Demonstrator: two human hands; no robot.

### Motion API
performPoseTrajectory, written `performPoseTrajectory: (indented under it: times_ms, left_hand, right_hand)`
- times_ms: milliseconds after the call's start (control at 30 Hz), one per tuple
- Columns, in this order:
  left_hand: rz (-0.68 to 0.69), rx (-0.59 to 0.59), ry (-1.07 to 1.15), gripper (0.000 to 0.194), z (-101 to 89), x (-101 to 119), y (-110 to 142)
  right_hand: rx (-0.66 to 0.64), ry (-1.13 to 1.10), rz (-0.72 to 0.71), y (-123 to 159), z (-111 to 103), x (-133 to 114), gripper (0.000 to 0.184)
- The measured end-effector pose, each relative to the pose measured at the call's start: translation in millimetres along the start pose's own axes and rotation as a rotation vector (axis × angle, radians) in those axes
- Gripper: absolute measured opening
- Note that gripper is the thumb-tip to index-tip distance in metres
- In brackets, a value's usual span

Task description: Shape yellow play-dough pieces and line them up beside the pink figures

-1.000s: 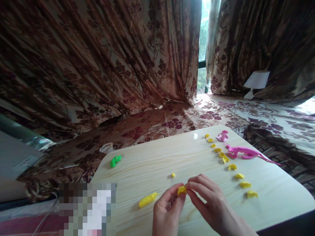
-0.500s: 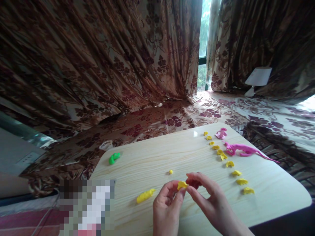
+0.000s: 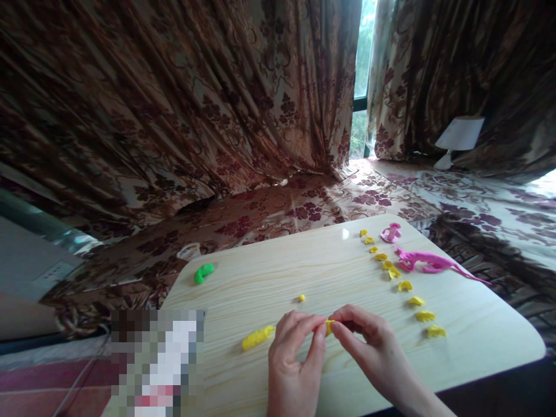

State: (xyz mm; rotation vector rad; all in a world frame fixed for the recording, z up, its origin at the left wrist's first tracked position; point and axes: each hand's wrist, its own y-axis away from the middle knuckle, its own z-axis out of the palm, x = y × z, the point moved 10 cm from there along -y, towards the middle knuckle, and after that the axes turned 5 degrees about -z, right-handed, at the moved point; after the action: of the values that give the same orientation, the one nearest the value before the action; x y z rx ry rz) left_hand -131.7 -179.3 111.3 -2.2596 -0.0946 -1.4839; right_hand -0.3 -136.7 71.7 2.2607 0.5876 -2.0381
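Between the fingertips of both hands is a small piece of yellow modelling clay [image 3: 329, 329], mostly covered by the fingers. My left hand [image 3: 295, 359] pinches it from the left, and my right hand [image 3: 369, 344] pinches it from the right, thumb and forefinger meeting at it. Just beyond the hands lies a tiny yellow clay ball [image 3: 301, 297]. A thick yellow clay roll [image 3: 257, 338] rests left of my left hand. On the right, several thin, curled yellow clay pieces [image 3: 425, 316] form a slanting row.
A pink lizard-like figure [image 3: 428, 262] and a pink clay piece [image 3: 391, 233] lie at the table's right. Green clay [image 3: 203, 273] sits near the left edge, beside a clear container [image 3: 189, 251]. A lamp [image 3: 460, 134] stands beyond the wooden table [image 3: 243, 289].
My left fingers have closed in over the yellow piece, and my right fingertips now pinch it too. It shows less than before. The view has shifted slightly.
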Motion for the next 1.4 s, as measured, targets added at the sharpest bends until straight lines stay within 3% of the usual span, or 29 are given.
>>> performPoseTrajectory:
  times_ms: [167,367,500,667,800,1000,1100,1167,1300,1400]
  left_hand:
    - [-0.024,0.038,0.045,0.016,-1.4,-0.9,2.4]
    - [-0.316,-0.043,0.201,0.016,7.6,-30.2,3.1]
    - [-0.423,-0.064,0.324,0.017,14.3,-37.6,6.1]
    - [-0.458,-0.106,0.441,0.021,22.2,-38.5,8.1]
    - [-0.49,-0.092,0.413,0.02,18.4,-45.3,7.1]
    - [-0.469,-0.126,0.342,0.022,21.1,-45.1,8.6]
    - [-0.417,-0.197,0.281,0.027,20.7,-44.9,8.5]
    - [-0.367,-0.207,0.165,0.026,9.0,-51.9,4.9]
    - [-0.131,-0.068,-0.296,0.027,-41.9,-70.3,-9.3]
    - [-0.108,-0.057,-0.378,0.025,-65.4,-97.2,-11.7]
  right_hand:
    - [0.073,-0.09,0.042,1.4,-5.4,5.5,0.02]
    - [0.108,-0.176,0.03,3.2,-4.0,7.4,0.015]
    - [0.147,-0.269,0.062,5.3,0.0,14.7,0.014]
    - [0.127,-0.303,0.043,6.4,3.0,10.6,0.013]
    - [0.075,-0.186,0.053,6.1,0.5,11.9,0.019]
    - [0.025,-0.12,-0.07,5.6,4.0,-0.3,0.017]
    - [-0.032,-0.05,-0.118,3.7,6.8,-7.1,0.019]
    - [-0.102,0.138,-0.157,-3.9,10.5,-7.2,0.019]
    - [-0.178,0.508,-0.143,-37.7,21.5,15.3,0.021]
    - [-0.257,0.604,-0.138,-61.2,46.5,33.6,0.021]
